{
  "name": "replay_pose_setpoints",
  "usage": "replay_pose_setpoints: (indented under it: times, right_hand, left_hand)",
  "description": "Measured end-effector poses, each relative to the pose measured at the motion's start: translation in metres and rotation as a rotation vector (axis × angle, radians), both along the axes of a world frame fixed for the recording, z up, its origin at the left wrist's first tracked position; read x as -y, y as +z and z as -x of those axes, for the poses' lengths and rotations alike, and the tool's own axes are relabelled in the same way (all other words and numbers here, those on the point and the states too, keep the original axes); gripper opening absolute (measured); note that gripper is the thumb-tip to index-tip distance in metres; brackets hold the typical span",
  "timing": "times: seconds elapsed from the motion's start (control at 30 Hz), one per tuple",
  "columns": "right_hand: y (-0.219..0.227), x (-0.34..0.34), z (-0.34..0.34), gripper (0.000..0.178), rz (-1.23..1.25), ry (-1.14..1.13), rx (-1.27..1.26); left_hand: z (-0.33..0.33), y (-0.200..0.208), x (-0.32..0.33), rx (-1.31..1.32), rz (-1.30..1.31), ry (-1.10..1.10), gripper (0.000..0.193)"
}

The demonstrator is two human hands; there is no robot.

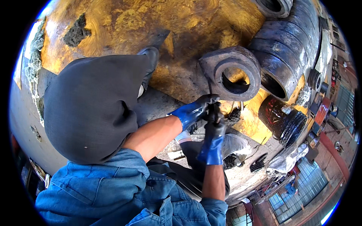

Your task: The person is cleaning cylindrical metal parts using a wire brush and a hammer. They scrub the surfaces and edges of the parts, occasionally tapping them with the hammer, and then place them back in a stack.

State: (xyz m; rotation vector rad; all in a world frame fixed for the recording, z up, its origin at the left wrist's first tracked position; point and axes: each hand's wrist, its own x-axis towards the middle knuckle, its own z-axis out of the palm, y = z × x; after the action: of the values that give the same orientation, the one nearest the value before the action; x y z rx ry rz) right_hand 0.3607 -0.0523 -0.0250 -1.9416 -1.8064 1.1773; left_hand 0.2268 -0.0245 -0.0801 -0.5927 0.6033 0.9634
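Both sets of fingers, in blue-and-black rubber gloves, were clenched together around a small dark tool or part; what it was could not be told, as the gloves hid most of it. The left hand reached in from the left on a bare forearm, its fingers curled over the top of the dark piece. The right hand rose from below and gripped the same piece from underneath.

The piece sat just below a heavy grey steel ring lug with a round bore, which was fixed to a large worn yellow machine body. To the right lay a dark steel cylinder sleeve and a black ribbed drum-shaped part.

A dark hooded head and a blue denim jacket filled the lower left.

The work appeared to be mid-step, fitting or loosening something at the lug. The next move would likely need a firm two-handed hold and steady force close to the bore.
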Motion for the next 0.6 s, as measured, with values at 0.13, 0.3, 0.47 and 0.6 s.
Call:
replay_pose_setpoints:
  times: [0.13,0.3,0.47,0.6]
  right_hand:
    - [0.029,-0.040,0.021,0.020,-0.024,-0.012,0.025]
    - [0.008,-0.070,0.007,0.028,-0.024,0.029,0.467]
    - [0.076,-0.103,0.081,0.032,0.118,-0.044,0.026]
    - [0.066,-0.107,0.114,0.030,0.093,0.148,0.293]
  left_hand:
    - [0.000,0.000,-0.027,0.033,-0.101,0.003,0.037]
    - [0.005,0.017,-0.044,0.011,-0.058,0.136,0.032]
    - [0.071,0.108,-0.054,-0.121,-0.133,0.185,0.038]
    - [0.073,0.066,-0.055,-0.065,-0.104,0.160,0.034]
